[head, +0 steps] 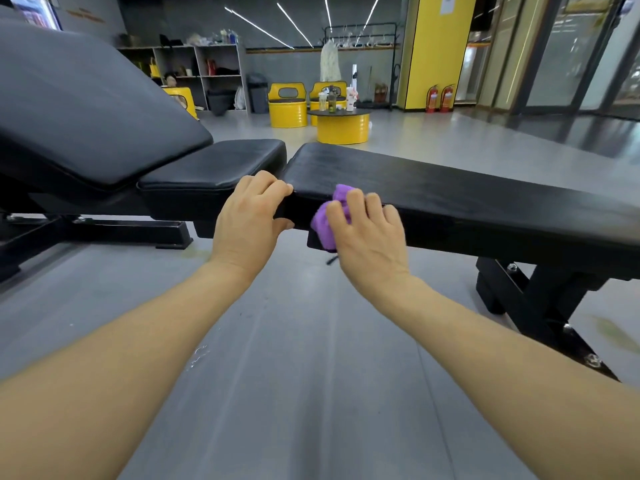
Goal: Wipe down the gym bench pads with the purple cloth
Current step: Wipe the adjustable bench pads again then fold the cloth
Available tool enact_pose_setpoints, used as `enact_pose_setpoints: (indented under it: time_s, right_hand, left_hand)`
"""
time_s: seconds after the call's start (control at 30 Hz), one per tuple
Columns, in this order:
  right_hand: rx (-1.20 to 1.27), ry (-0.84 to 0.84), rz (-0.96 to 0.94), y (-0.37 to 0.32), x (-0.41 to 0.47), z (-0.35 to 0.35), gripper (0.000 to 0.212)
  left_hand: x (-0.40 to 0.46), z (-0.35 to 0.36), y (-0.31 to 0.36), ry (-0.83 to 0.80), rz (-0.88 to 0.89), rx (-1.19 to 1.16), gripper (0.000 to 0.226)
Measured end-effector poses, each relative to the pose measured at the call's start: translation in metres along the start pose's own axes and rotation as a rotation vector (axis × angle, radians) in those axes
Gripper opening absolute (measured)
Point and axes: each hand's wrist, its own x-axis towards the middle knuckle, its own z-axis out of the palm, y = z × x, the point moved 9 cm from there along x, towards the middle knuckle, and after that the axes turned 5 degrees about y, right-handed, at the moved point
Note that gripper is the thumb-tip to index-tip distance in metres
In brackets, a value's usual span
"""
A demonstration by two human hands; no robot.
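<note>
The flat bench pad is a long, black slab with rounded corners and a finely grained, matte vinyl surface; it stands on a black steel frame with bolted joints. To its left stands an adjustable bench whose seat pad is smooth, glossy black upholstery with a stitched edge, and whose raised back pad is thicker and tilted upward. The two benches sit end to end, nearly touching. The purple cloth is a soft, fuzzy fabric bunched into a wad against the near side edge of the flat bench pad, close to its left corner. The right hand grips the cloth, fingers curled over it and over the pad's upper edge, palm facing the pad's side. The left hand clasps the left corner of the same pad, fingers hooked over the top, thumb below the edge. Both forearms extend forward, bare, with the hands near each other but not touching. The floor is smooth grey sheeting.
</note>
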Motion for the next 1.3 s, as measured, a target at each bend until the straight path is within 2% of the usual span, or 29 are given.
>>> enact_pose_setpoints:
  time_s: [0.1,0.17,0.3,0.4,0.5,0.63,0.7,0.83,0.97,1.03,1.13,1.2,1.3]
  right_hand:
    - [-0.015,0.051,-0.085,0.009,-0.006,-0.003,0.029]
    - [0.011,0.031,-0.122,0.041,-0.028,-0.001,0.029]
    - [0.002,-0.124,0.015,0.101,-0.059,-0.004,0.045]
    - [-0.012,-0.097,0.097,0.08,-0.041,-0.005,0.032]
    - [-0.012,-0.03,0.095,0.034,-0.006,-0.001,0.035]
    - [-0.046,0.055,0.006,0.035,-0.007,-0.005,0.036]
    - [-0.065,0.047,-0.049,0.06,-0.025,-0.005,0.033]
    - [-0.119,-0.04,-0.038,0.139,-0.076,-0.008,0.034]
    - [-0.174,-0.197,0.111,0.189,-0.105,-0.007,0.05]
    - [-0.177,-0.175,0.174,0.179,-0.101,-0.009,0.047]
    - [-0.066,-0.075,0.079,0.114,-0.072,-0.006,0.029]
    - [0.017,0.007,0.083,0.084,-0.051,-0.004,0.027]
    - [-0.009,0.003,0.031,0.093,-0.058,0.001,0.028]
  left_hand:
    - [-0.001,0.0,0.0,-0.005,-0.008,0.014,0.045]
    - [-0.002,-0.001,-0.001,-0.001,-0.024,0.023,0.045]
    - [-0.002,0.0,0.002,-0.014,-0.025,0.043,0.045]
    - [-0.004,0.001,0.003,-0.028,-0.045,0.056,0.046]
    - [-0.002,0.001,0.006,-0.073,-0.036,0.103,0.046]
    - [0.001,0.001,0.022,-0.105,0.003,0.182,0.046]
    - [0.002,0.006,0.045,-0.084,0.053,0.177,0.046]
    - [0.001,0.039,0.105,-0.095,0.197,0.099,0.049]
    - [-0.003,0.065,0.135,-0.088,0.261,0.094,0.056]
    - [-0.002,0.069,0.134,-0.07,0.231,0.091,0.055]
    - [-0.002,0.067,0.131,-0.024,0.212,0.062,0.05]
    - [-0.002,0.066,0.129,-0.006,0.202,0.028,0.044]
    - [-0.002,0.068,0.129,-0.014,0.219,0.032,0.047]
